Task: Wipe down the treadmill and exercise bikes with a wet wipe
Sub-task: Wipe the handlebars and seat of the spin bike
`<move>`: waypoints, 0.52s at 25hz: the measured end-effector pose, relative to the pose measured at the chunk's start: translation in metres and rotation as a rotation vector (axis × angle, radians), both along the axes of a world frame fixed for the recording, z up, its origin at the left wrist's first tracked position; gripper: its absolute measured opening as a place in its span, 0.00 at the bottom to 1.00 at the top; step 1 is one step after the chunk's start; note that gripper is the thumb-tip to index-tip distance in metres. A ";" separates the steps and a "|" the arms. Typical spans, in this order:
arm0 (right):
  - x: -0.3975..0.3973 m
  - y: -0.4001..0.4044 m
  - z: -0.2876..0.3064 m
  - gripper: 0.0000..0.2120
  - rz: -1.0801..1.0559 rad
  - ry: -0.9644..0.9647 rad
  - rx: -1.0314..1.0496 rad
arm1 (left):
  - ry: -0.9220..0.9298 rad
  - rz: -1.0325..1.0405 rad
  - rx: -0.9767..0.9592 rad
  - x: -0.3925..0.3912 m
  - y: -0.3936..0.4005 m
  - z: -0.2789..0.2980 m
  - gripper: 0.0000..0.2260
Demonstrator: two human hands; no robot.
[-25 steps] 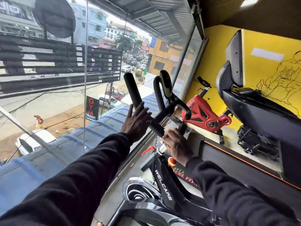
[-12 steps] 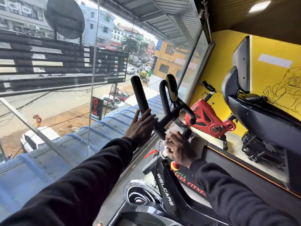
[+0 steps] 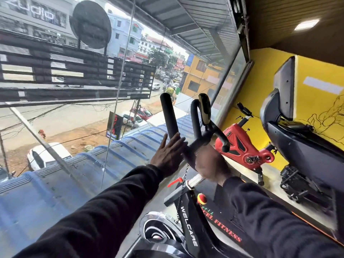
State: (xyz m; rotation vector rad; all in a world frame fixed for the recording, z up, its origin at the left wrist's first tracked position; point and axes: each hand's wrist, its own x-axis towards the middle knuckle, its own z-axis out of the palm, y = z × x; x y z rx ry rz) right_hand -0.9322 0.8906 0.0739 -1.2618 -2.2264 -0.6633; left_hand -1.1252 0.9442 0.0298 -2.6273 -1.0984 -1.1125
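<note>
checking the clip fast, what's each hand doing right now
Left hand: open, fingers straight, against the handlebar.
Right hand: blurred, at the handlebar's stem; grip cannot be told, no wipe visible.

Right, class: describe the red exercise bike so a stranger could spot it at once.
Find the yellow wall on the right. At its foot, by the window, stands the red exercise bike. Its red body sets it apart from the black bike nearer the camera.

**Obscured items at black bike**

Right hand (image 3: 211,164) motion-blurred; grip and any wipe cannot be determined. Left hand (image 3: 168,155) covers part of the handlebar (image 3: 168,116). Black bike (image 3: 188,233) cut off at bottom edge. Treadmill (image 3: 301,144) cut off at right edge.
</note>
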 end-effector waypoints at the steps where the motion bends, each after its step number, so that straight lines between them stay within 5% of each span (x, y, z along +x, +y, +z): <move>1: -0.012 0.007 0.013 0.06 -0.020 0.132 0.033 | -0.007 -0.047 0.004 0.005 -0.003 0.002 0.20; 4: -0.059 0.034 0.048 0.05 0.091 0.178 0.098 | 0.051 -0.154 0.097 0.021 -0.008 0.014 0.12; 8: -0.079 0.065 0.057 0.08 0.255 -0.335 -0.061 | 0.025 -0.084 -0.177 0.024 0.001 0.024 0.15; 11: -0.082 0.087 0.072 0.10 0.189 -0.641 -0.036 | 0.107 -0.066 -0.026 0.026 -0.001 0.032 0.15; 13: -0.089 0.098 0.084 0.13 0.127 -0.624 0.052 | 0.180 -0.073 0.050 0.027 0.005 0.036 0.16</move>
